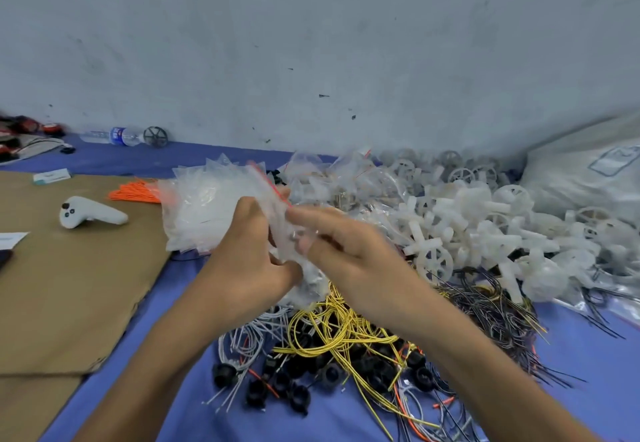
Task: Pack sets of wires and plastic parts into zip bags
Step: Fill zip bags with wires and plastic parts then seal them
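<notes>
My left hand (247, 254) and my right hand (341, 251) both grip one clear zip bag (277, 206) with a red seal strip, held above the blue cloth. The bag's lower part bulges between my palms; its contents are blurred. Behind it lies a heap of empty zip bags (204, 209). Under my hands sprawl yellow wires (332, 324), white wires (242, 337) and black round plastic parts (298, 393). White plastic wheel parts (485, 230) pile up on the right, with dark thin wires (498, 310) in front of them.
A cardboard sheet (69, 285) covers the left, bearing a white handheld controller (90, 216) and a bundle of orange wires (138, 192). A water bottle (117, 136) lies by the wall. A big white sack (588, 175) fills the right corner.
</notes>
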`<action>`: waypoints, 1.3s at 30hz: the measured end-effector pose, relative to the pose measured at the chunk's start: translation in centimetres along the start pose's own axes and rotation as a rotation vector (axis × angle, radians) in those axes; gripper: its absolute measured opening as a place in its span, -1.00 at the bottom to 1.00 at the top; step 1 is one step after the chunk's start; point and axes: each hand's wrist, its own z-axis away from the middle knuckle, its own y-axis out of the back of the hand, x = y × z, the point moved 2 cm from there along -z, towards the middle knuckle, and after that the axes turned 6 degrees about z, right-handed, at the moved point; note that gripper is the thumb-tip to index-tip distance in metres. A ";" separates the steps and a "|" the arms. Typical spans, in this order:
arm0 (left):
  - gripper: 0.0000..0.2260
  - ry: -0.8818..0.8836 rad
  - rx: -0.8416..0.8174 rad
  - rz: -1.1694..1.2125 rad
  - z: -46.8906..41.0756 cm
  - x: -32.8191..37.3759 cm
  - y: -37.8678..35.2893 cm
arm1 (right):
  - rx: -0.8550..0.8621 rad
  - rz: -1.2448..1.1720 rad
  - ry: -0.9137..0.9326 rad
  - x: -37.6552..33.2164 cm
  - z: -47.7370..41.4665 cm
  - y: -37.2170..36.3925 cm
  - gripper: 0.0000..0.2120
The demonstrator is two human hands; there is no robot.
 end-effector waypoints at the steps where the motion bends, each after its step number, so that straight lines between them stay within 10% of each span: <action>1: -0.46 -0.030 -0.004 -0.020 0.2 0.0 0.0 | -0.013 0.012 -0.018 0.5 -0.2 -0.6 -0.66; 15: -0.34 -0.196 -0.152 -0.117 2.8 1.6 -0.4 | -0.528 0.937 0.005 1.0 -4.5 -3.9 -0.87; 23: -0.88 -0.182 -0.222 -0.537 2.5 0.5 3.0 | -0.361 0.888 0.035 0.5 -4.9 1.3 -0.70; 29: -0.95 -0.242 -0.210 -0.695 2.2 0.3 5.1 | -0.321 1.148 0.176 2.6 -1.7 2.6 -0.21; 39: -0.96 -0.349 0.071 -0.531 -1.0 2.5 4.9 | -0.064 0.752 -0.027 4.4 -2.6 7.0 -0.70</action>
